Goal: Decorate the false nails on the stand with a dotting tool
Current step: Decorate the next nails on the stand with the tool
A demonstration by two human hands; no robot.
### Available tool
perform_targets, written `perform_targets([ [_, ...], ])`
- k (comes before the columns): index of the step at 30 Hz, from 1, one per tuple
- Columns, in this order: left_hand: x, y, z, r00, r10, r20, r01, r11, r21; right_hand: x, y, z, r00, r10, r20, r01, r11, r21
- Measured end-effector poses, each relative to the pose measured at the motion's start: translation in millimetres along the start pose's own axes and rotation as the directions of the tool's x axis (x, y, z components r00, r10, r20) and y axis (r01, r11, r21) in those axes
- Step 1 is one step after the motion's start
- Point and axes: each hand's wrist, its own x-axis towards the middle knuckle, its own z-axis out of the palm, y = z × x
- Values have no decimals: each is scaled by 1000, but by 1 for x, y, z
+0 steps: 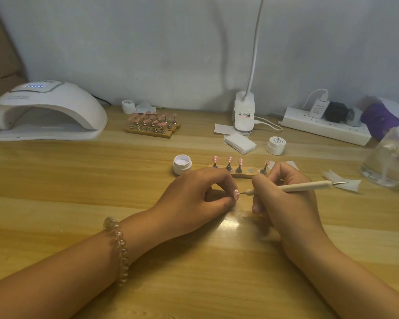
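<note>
My left hand (195,199) pinches one pink false nail (236,194) on its small holder, low over the table. My right hand (279,194) grips a cream dotting tool (302,187) like a pen; its metal tip touches the held nail. Just behind my hands lies a wooden stand (242,174) with several pink false nails, three at the left bearing white dots, and one bare metal disc (251,170). An open white pot of gel (182,164) stands left of the stand.
A white nail lamp (46,111) sits at the back left. More stands of pink nails (151,123) lie behind. A closed white pot (275,145), paper wipes (239,143), a desk lamp base (244,113), a power strip (323,125) and a clear bottle (389,157) stand to the right.
</note>
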Motion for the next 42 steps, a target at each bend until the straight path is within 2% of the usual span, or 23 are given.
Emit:
perform_targets([
  [15,-1,0,1,1000,-12,-6,12,1000,-11,1,0,-2,999,-31,-23,32,998,48],
  [42,0,-2,0,1000,-9,-3,9,1000,16,1,1,-1,1000,-14,-17,14,999,33],
])
